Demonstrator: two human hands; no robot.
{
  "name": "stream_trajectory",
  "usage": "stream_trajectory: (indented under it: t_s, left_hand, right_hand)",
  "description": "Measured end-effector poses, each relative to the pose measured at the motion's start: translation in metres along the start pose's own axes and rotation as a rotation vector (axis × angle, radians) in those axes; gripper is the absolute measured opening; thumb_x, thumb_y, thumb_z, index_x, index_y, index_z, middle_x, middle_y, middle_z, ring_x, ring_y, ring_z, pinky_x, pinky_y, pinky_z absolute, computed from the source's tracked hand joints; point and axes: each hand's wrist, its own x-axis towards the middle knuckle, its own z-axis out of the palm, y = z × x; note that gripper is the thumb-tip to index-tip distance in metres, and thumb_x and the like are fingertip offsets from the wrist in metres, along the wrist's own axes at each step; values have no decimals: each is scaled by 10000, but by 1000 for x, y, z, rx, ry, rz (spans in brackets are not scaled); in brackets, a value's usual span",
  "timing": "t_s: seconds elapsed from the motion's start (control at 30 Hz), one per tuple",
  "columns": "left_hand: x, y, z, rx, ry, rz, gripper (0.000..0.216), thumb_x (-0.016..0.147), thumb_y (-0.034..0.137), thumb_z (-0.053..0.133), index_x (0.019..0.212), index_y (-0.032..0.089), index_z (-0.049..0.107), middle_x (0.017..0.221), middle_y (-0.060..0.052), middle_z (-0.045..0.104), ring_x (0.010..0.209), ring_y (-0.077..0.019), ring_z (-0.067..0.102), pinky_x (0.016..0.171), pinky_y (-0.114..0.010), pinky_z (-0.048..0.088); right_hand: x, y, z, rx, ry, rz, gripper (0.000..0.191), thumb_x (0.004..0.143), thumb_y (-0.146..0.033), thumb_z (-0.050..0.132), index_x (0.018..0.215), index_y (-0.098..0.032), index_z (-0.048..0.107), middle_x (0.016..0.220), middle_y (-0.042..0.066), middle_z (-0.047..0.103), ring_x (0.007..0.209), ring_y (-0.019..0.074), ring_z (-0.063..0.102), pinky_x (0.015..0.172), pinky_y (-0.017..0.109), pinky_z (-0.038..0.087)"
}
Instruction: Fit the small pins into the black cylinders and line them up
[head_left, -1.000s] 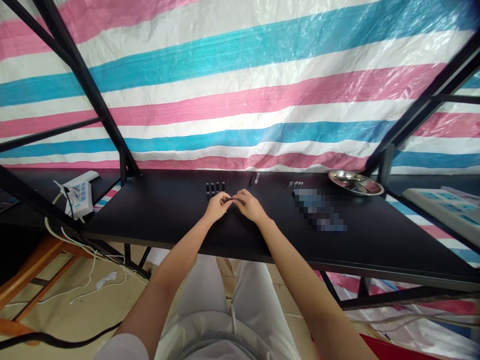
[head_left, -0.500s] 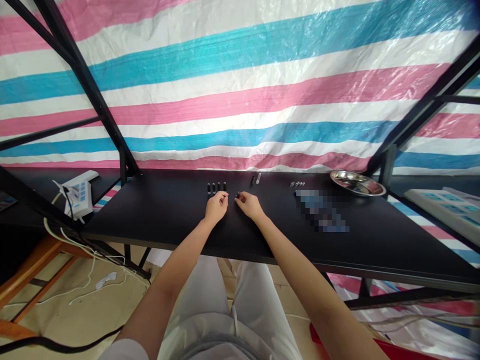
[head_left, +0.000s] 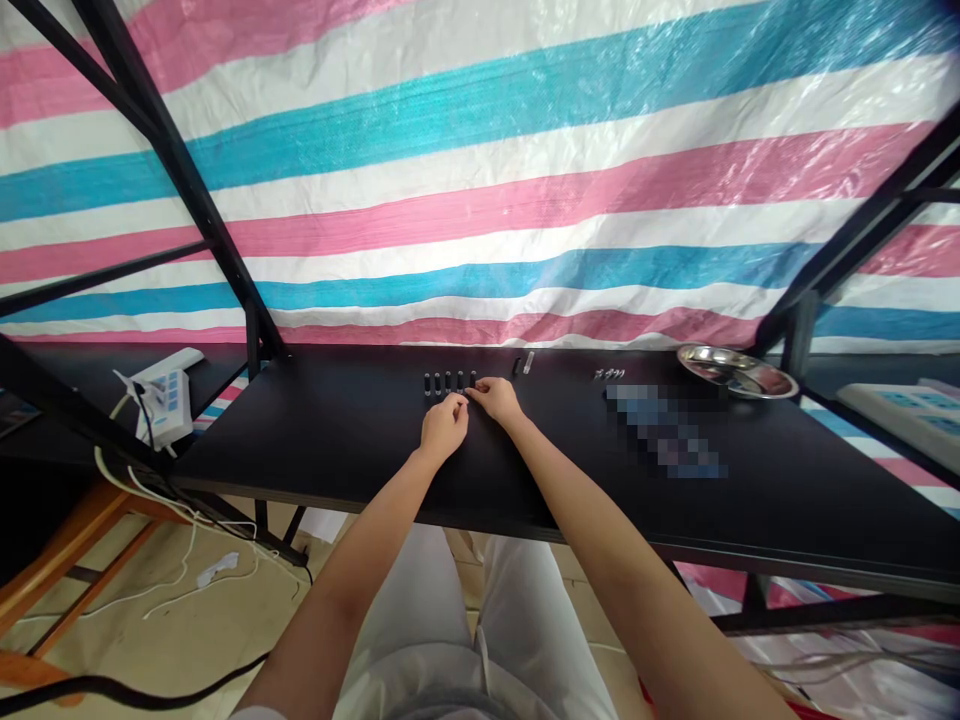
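Black tubes (head_left: 448,381) line up beyond left hand (head_left: 445,427); right hand (head_left: 497,398) touches one.

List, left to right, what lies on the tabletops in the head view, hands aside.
White power strip → row of small black cylinders → separate small black piece → slim clear tube → cluster of small clear pieces → shiny metal dish → white device.
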Motion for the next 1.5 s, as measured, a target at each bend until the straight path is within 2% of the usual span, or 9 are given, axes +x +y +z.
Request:
stream_trajectory:
  t_s: [0.37,0.63,0.77,0.9,1.0,1.1,1.2,1.33,1.5]
  left_hand:
    - [-1,1,0,48,-15,5,152,815,189,426,861,211,569,594,21,566,522,-115,501,588,-222,363]
    - [-2,2,-1,63,-30,-8,161,816,189,422,870,202,573,606,17,579,531,-110,509,595,-218,370]
    - [-2,4,0,87,-38,13,167,818,192,416,878,201,572,594,27,561,526,-102,497,583,-211,355]
    - [-3,6,0,91,-52,34,173,822,194,405,878,197,569,573,36,538,519,-96,484,574,-207,345]
    - [-4,9,0,85,-65,36,177,823,198,402,882,199,569,566,39,531,509,-94,477,562,-205,339]
    - [-5,12,-1,80,-76,37,178,824,198,405,890,199,570,576,36,540,513,-93,482,569,-206,347]
    - [-6,13,-1,76,-91,50,180,827,203,406,898,199,571,588,31,553,522,-96,494,579,-209,359]
    - [-6,14,-1,80,-108,68,185,827,202,407,910,205,573,598,28,564,532,-99,507,578,-210,366]
    - [-5,13,-1,77,-117,78,186,830,204,409,915,201,574,605,26,567,535,-99,512,571,-207,370]
  right_hand:
    - [-5,4,1,-41,-1,-31,204,673,-386,586,685,-182,587,602,1,521,576,138,478,572,263,373]
    - [-22,10,-10,-114,67,-151,276,735,-394,553,867,-160,618,747,55,569,716,179,529,690,308,424]
    - [-22,26,-28,-46,61,-31,248,760,-325,513,909,-150,608,751,45,606,705,166,557,692,297,439]
    - [-10,47,-52,-170,148,187,272,742,-290,529,966,-152,598,813,52,639,812,193,580,756,325,429]
    - [4,56,-64,-253,140,377,402,700,-367,593,1040,-153,580,900,73,644,913,239,569,795,376,413]
    - [20,59,-66,-313,99,477,503,628,-452,654,1038,-166,590,968,94,634,994,282,538,832,426,386]
    - [33,55,-59,-357,86,502,509,593,-494,671,992,-184,613,1004,106,624,1033,302,513,848,454,358]
    - [39,47,-45,-372,124,485,388,642,-475,640,908,-193,630,976,102,634,1005,287,521,829,440,348]
    - [29,35,-34,-342,123,339,170,756,-344,546,784,-190,611,839,65,647,835,210,563,739,341,357]
